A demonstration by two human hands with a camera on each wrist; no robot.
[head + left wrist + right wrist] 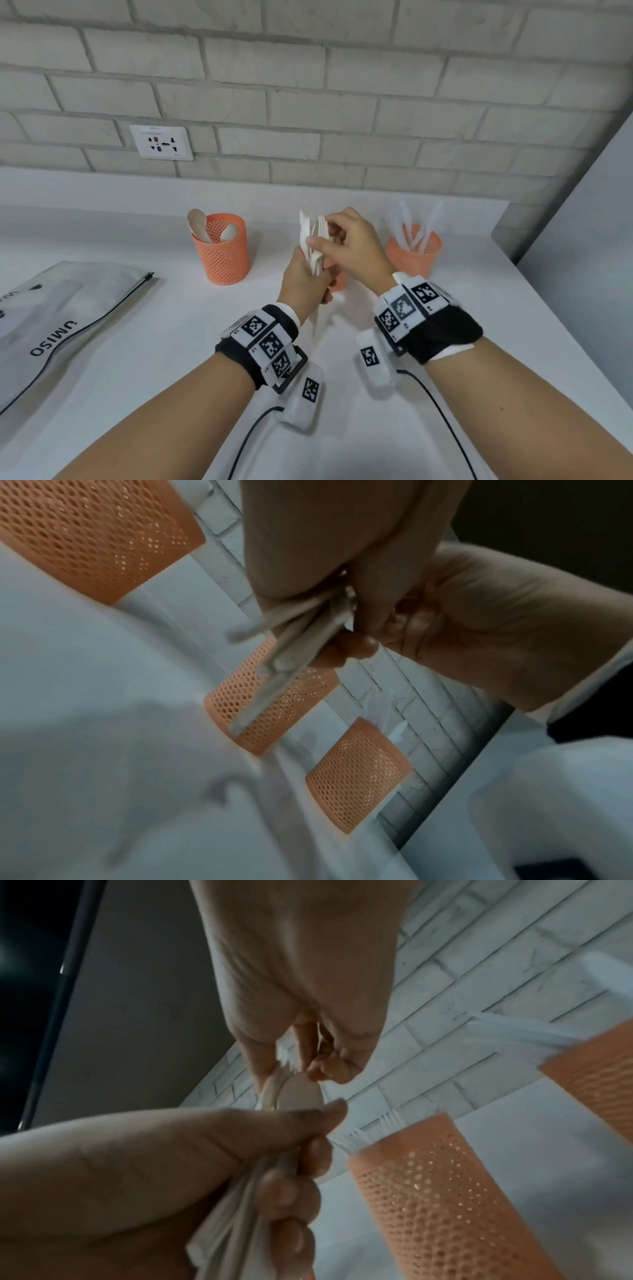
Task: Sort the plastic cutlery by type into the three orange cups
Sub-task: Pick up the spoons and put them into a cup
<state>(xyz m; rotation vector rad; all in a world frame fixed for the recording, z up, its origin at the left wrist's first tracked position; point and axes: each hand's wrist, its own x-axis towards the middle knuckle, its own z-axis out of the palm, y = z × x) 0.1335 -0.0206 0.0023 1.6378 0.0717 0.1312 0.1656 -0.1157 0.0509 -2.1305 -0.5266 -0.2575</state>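
The left hand (pixel 303 281) grips a bunch of white plastic cutlery (pixel 313 245) by the handles, fingers (pixel 291 1191) curled round them, the bunch raised above the white bench (pixel 171 325) with the heads pointing up. The right hand (pixel 352 246) reaches in from the right; its thumb and fingers (pixel 329 1066) pinch the top of one piece in the bunch, where the right wrist view shows a rounded spoon bowl (pixel 299 1093). Three orange perforated plastic cups stand in a row near the back of the bench. The left cup (pixel 221 253) holds spoons (pixel 198 224). The right cup (pixel 414 251) holds clear knives (pixel 416 226). The middle cup (pixel 274 699) is mostly hidden behind the hands in the head view; the right wrist view shows fork tines (pixel 356 1133) at its rim. A grey zip pouch (pixel 58 325) printed "UMISO" lies flat on the left of the bench, well apart from the cups. A white wall socket (pixel 161 142) sits on the pale brick wall (pixel 342 102) behind.
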